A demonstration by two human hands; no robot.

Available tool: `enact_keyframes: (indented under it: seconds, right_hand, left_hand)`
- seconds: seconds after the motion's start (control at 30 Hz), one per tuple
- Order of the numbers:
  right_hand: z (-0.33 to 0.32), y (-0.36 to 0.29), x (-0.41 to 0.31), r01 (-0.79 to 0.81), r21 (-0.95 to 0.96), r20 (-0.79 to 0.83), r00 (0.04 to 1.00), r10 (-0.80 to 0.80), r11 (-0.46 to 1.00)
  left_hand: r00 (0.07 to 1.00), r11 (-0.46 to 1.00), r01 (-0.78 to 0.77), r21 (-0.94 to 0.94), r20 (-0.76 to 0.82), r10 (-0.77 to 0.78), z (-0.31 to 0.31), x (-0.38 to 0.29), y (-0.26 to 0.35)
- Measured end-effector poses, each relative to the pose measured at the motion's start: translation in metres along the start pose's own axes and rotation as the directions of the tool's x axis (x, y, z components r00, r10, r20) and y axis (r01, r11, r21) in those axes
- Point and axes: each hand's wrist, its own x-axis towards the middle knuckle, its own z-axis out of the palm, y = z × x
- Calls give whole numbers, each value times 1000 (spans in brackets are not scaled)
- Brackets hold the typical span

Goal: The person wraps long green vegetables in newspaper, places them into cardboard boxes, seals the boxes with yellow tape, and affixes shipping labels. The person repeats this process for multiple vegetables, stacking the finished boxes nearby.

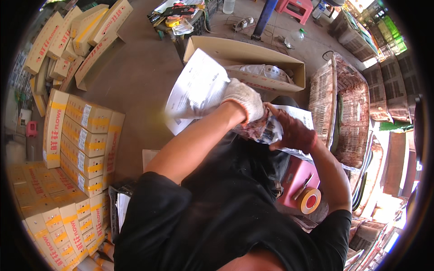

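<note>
A large white printed sheet [200, 86] spreads out above my lap, its left edge blurred. My left hand [242, 96], in a whitish knit glove, grips the gathered part of this wrapping. On my right hand [293, 128] is a dark red glove, its thumb and fingers spread around the other end of the bundle [252, 130]. Between the hands the bundle shows crumpled, reddish-brown material; what is inside cannot be made out. Beyond the hands stands an open long cardboard box [264, 81] with a wrapped silvery-white package [268, 71] lying in it.
Taped cartons [84, 145] are stacked at left, with flat open cartons [98, 50] behind. A dirty plastic crate [349, 111] stands at right. Beside my right thigh, a pink stool [295, 176] bears a tape roll [310, 201] and scissors [302, 187]. A blue post [264, 18] rises ahead.
</note>
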Motion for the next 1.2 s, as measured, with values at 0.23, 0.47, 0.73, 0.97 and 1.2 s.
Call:
enact_keyframes:
  seconds: [0.23, 0.47, 0.73, 0.97, 1.2]
  right_hand:
    - [39, -20, -17, 49, -265, -413, 897, -159, 963]
    - [38, -22, -19, 82, -282, -397, 897, -194, 956]
    - [50, -31, -12, 97, -380, -428, 863, -268, 920]
    - [62, -33, -13, 85, -160, -388, 911, -142, 983]
    - [73, -56, 4, -106, 793, 155, 987, -31, 600]
  left_hand:
    - [487, 850, -507, -145, -862, 144, 45, -64, -19]
    - [650, 343, 164, -925, -160, -743, 145, -127, -153]
    - [424, 987, 63, -149, -891, -162, 71, -90, -229]
    - [786, -933, 281, -223, 611, 91, 139, -114, -20]
    - [974, -991, -78, -104, -221, -54, 175, -36, -15]
